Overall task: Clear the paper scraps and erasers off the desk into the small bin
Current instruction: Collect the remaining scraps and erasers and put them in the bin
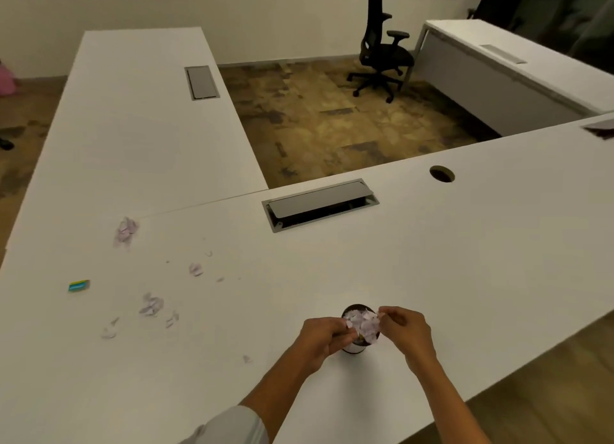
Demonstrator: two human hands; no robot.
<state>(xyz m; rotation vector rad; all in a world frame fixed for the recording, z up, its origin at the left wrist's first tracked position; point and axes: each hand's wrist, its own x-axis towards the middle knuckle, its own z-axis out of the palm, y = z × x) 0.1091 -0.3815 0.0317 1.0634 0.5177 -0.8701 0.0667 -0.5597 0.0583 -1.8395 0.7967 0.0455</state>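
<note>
A small round bin [353,348] stands on the white desk [465,260] near its front edge, heaped with pale lilac paper scraps [363,324]. My left hand [320,339] is at the bin's left rim with a scrap pinched in its fingers. My right hand [403,332] is at the right rim, fingertips pinching scraps over the opening. More scraps lie to the left: a pile [125,231] far back, a small one [195,269], a cluster [151,304], thin bits [109,330] and one piece [246,359] near my left arm. A blue-green-yellow eraser [79,285] lies at far left.
A grey cable hatch [320,204] is set in the desk behind the bin, with a round cable hole [442,173] to its right. A side desk wing [139,111] extends back left. A black office chair [382,48] stands on the carpet beyond.
</note>
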